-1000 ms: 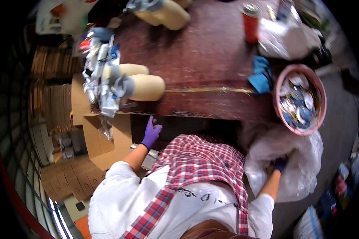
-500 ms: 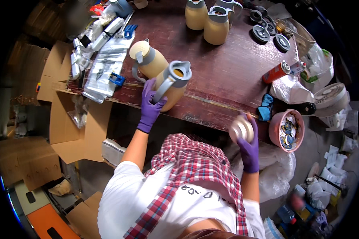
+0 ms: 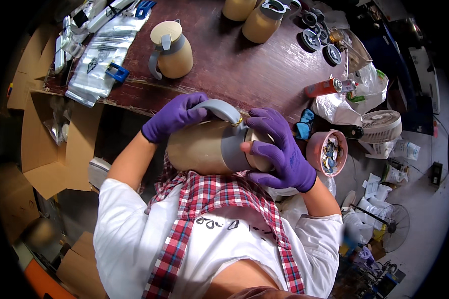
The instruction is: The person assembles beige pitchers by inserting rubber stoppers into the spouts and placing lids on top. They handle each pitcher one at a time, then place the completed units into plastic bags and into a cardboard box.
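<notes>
One beige jug (image 3: 199, 149) on its side, long axis left-right; left grip (image 3: 174, 117) clamped at handle (image 3: 220, 108), right grip (image 3: 282, 152), nearer mouth end, clamped on lid (image 3: 256, 162)

The held jug (image 3: 197, 149) is beige and grey; apron (image 3: 212, 197), red plaid.

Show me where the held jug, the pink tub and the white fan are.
Held jug (image 3: 197, 148): head view, on its cream body.
Pink tub (image 3: 315, 152): head view, on its outer wall.
White fan (image 3: 382, 126): head view, on its round head.
</notes>
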A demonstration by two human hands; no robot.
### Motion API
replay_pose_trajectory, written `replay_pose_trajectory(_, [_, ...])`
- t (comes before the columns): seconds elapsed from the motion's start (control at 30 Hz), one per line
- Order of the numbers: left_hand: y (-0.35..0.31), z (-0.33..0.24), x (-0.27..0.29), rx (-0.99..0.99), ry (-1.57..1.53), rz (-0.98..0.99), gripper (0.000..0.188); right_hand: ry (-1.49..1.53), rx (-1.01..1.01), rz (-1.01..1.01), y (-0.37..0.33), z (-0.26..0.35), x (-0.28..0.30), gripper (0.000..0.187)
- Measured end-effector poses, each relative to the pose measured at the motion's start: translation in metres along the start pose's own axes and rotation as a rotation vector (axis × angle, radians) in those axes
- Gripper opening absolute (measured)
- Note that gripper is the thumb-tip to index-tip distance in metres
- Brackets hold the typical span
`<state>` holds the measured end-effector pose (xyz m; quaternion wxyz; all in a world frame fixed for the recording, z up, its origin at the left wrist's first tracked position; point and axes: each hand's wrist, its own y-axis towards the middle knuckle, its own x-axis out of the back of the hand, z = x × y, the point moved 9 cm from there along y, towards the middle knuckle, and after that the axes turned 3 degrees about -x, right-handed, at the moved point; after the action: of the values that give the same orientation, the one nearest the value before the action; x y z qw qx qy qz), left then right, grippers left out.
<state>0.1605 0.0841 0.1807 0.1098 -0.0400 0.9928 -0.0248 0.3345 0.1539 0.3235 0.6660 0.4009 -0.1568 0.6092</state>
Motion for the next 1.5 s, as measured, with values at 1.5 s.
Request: replay_pose_trajectory(1.5, [0.026, -0.009, -0.004, -0.008, 0.183, 0.000, 0.025, -0.112, -0.121, -0.402, -0.019, -0.044, 0.029, 0.047])
